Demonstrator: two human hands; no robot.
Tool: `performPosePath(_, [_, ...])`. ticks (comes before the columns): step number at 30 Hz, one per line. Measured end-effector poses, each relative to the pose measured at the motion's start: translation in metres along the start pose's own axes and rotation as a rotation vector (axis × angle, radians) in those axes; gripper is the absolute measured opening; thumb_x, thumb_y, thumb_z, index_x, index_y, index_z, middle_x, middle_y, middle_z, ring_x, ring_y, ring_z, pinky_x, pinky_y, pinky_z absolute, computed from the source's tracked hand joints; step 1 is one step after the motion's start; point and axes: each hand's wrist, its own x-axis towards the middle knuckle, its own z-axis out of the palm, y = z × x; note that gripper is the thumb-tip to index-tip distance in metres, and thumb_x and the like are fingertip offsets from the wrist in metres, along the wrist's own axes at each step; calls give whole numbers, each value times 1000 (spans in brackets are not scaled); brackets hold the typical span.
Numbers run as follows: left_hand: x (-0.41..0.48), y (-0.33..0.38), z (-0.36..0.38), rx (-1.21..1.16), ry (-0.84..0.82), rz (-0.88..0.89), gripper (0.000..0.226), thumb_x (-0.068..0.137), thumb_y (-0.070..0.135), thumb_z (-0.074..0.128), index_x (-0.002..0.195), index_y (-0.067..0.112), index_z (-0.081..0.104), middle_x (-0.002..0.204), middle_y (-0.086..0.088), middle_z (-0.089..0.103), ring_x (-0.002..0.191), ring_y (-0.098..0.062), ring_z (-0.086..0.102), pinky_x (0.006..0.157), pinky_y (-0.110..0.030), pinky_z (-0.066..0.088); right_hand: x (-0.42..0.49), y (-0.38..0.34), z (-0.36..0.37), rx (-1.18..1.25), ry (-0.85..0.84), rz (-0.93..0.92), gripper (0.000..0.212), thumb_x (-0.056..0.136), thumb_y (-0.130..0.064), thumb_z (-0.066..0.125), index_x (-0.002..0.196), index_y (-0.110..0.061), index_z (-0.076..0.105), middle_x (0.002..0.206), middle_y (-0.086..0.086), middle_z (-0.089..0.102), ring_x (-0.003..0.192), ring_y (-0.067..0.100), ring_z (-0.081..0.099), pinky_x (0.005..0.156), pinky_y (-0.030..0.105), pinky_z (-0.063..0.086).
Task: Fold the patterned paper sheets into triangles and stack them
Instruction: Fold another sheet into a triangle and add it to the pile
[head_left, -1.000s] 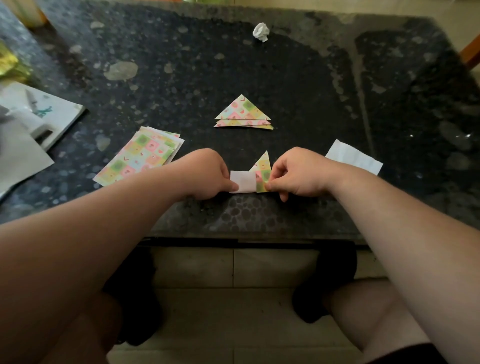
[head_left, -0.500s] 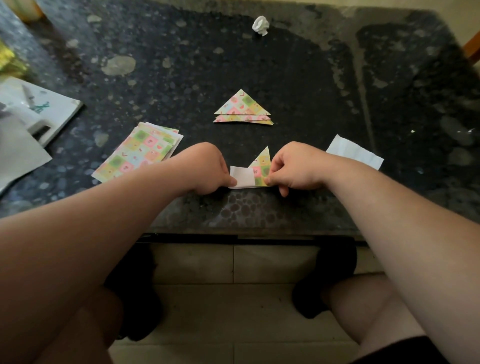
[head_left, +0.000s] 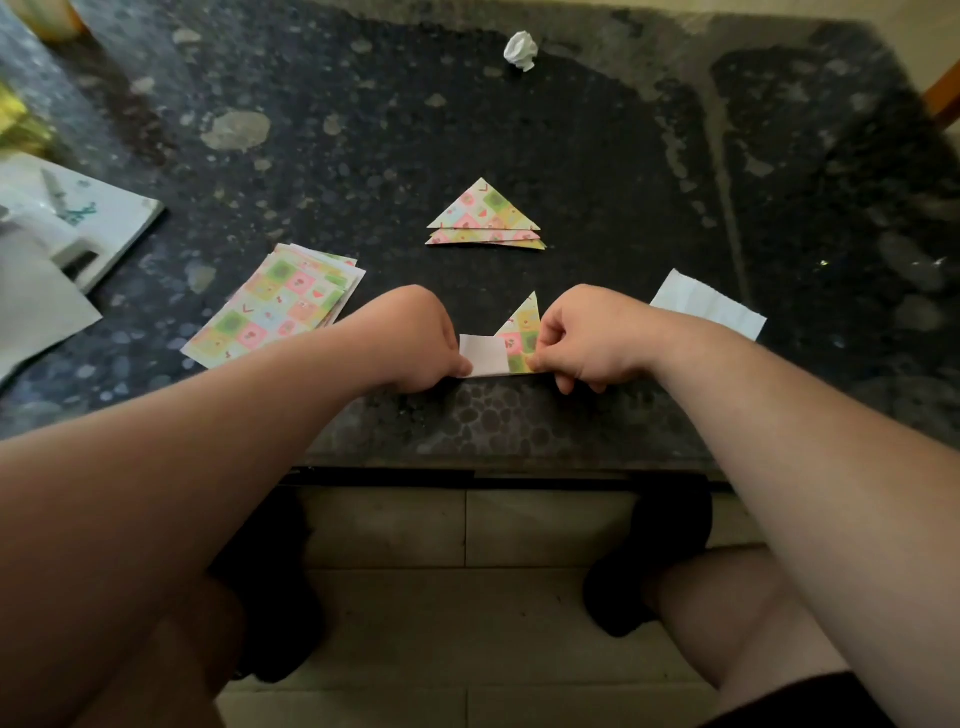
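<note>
The half-folded sheet (head_left: 511, 348) lay on the table (head_left: 571, 130), nearer you than the triangle stack (head_left: 483, 215). One patterned corner was turned up to a point, with the white underside showing beside it. Your left hand (head_left: 415, 338) pinched the white end, fingers curled. Your right hand (head_left: 587, 332), fingers likewise curled, pinched the patterned end, apparently to hold the lower edge straight while the crease was set. The unfolded sheets (head_left: 280, 306) lay left of that stack and nearer you, within reach. A white slip (head_left: 706, 306) lay to its right.
</note>
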Motion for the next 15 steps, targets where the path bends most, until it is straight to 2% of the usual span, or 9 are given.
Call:
performPosePath(2, [-3, 2, -1, 49, -10, 15, 29, 96, 41, 67, 96, 14, 79, 88, -2, 70, 92, -23, 65, 77, -32, 52, -1, 0, 0, -11, 4, -4, 24, 101, -26, 62, 86, -13, 75, 64, -8, 74, 41, 7, 57, 53, 22, 44])
performPosePath(5, [-5, 5, -2, 80, -20, 17, 35, 99, 43, 60, 107, 13, 78, 101, -5, 73, 97, -21, 65, 79, -32, 52, -2, 0, 1, -31, 16, -4, 25, 101, -26, 61, 85, -12, 75, 63, -8, 74, 40, 8, 58, 51, 21, 42])
performPosePath(6, [-5, 5, -2, 88, -20, 15, 35, 99, 42, 60, 107, 13, 77, 101, -5, 73, 98, -21, 65, 80, -32, 52, -2, 0, 2, -34, 17, -3, 26, 102, -26, 61, 86, -11, 76, 63, -8, 74, 41, 8, 59, 50, 21, 42])
performPosePath(9, [0, -2, 2, -14, 17, 8, 30, 93, 42, 68, 97, 14, 78, 88, 0, 71, 82, -17, 63, 65, -25, 49, -1, 0, 3, -44, 24, -5, 27, 102, -26, 60, 88, -10, 76, 63, -9, 74, 42, 9, 60, 48, 18, 43])
performPosePath(13, [1, -4, 5, -11, 23, 8, 28, 91, 42, 69, 94, 16, 77, 88, 0, 72, 79, -17, 62, 67, -26, 48, -1, 0, 3, -39, 16, -3, 27, 102, -26, 60, 88, -10, 76, 64, -8, 74, 43, 9, 62, 53, 21, 44])
performPosePath(15, [0, -3, 4, -13, 22, 6, 28, 91, 42, 69, 93, 16, 77, 87, 0, 72, 78, -17, 62, 63, -26, 47, -2, -1, 3, -43, 9, -4, 28, 103, -27, 60, 88, -10, 76, 65, -7, 74, 43, 9, 62, 53, 21, 43])
